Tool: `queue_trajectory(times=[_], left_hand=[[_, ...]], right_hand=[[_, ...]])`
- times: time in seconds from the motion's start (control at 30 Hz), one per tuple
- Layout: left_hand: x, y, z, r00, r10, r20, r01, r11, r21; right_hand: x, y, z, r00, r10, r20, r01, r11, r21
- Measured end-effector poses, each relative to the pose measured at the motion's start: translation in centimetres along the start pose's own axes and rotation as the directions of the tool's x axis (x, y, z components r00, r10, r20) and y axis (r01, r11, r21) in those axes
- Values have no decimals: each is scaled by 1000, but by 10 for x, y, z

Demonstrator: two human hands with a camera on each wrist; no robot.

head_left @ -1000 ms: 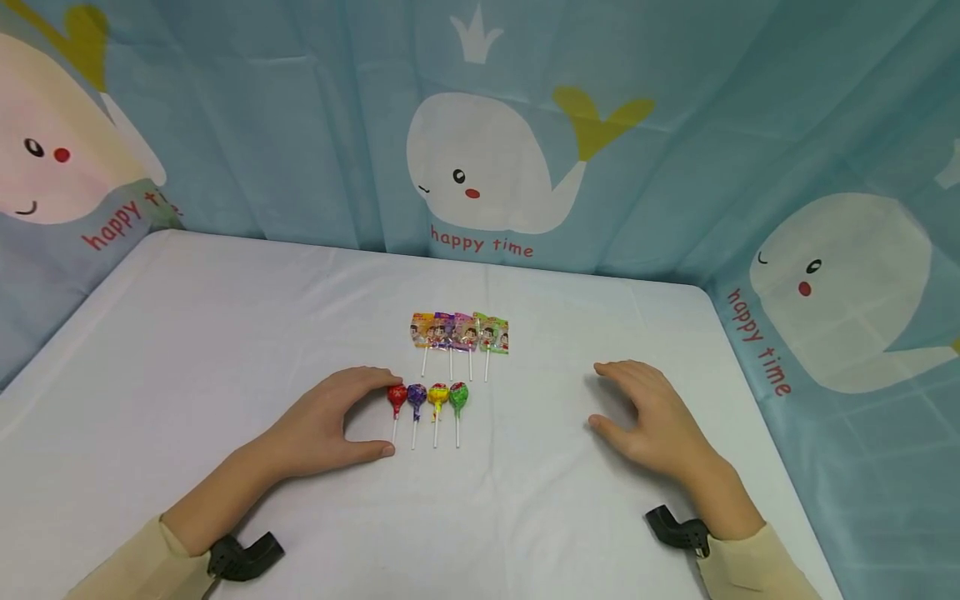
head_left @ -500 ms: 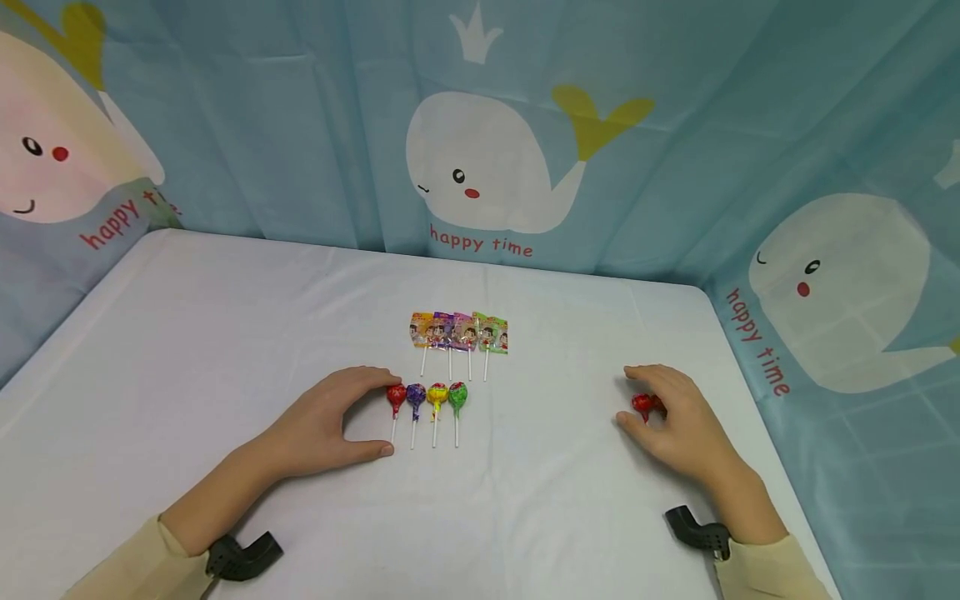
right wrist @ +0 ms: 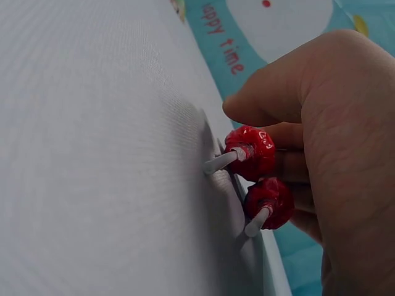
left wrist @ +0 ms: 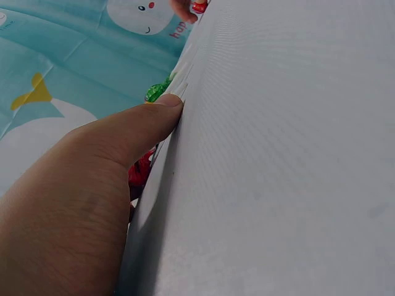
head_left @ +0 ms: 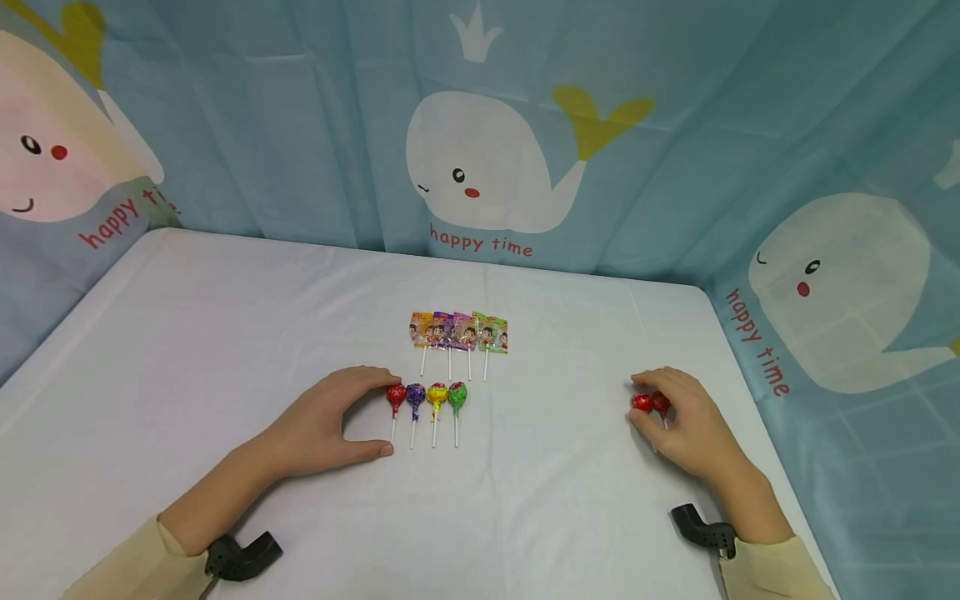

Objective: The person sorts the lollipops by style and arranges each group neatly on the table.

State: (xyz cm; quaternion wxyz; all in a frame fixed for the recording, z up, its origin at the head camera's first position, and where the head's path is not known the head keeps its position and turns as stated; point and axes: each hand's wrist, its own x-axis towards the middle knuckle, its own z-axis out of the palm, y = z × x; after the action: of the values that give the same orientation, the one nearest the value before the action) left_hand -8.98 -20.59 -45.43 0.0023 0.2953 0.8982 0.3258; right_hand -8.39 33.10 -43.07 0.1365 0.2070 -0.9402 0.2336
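On the white table four wrapped round lollipops lie side by side: a red lollipop (head_left: 395,398), a purple one (head_left: 416,396), a yellow one (head_left: 437,395) and a green one (head_left: 457,395). Beside their left end rests my left hand (head_left: 322,429), thumb and fingers spread apart, the upper fingertips at the red head. My right hand (head_left: 686,421) curves loosely about two more red lollipops, one nearer the fingertips (head_left: 641,402) and a second (head_left: 660,403). In the right wrist view its thumb (right wrist: 265,92) stands clear of the nearer red head (right wrist: 250,151).
Several flat-wrapped lollipops (head_left: 459,332), orange, purple, pink and green, overlap in a row behind the round ones. A blue whale-print curtain (head_left: 315,150) borders the back and sides of the white tabletop (head_left: 555,500).
My right hand has shifted to the right over the table, and the two red lollipops, hidden at first, have come into sight inside its curve. My left hand stays put.
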Motion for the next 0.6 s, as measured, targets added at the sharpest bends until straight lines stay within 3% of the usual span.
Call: queue_trajectory(times=[0.6], left_hand=[[0, 0, 0, 1000, -11, 3, 11, 1000, 7]], right_hand=[[1, 8, 3, 998, -60, -22, 60, 998, 14]])
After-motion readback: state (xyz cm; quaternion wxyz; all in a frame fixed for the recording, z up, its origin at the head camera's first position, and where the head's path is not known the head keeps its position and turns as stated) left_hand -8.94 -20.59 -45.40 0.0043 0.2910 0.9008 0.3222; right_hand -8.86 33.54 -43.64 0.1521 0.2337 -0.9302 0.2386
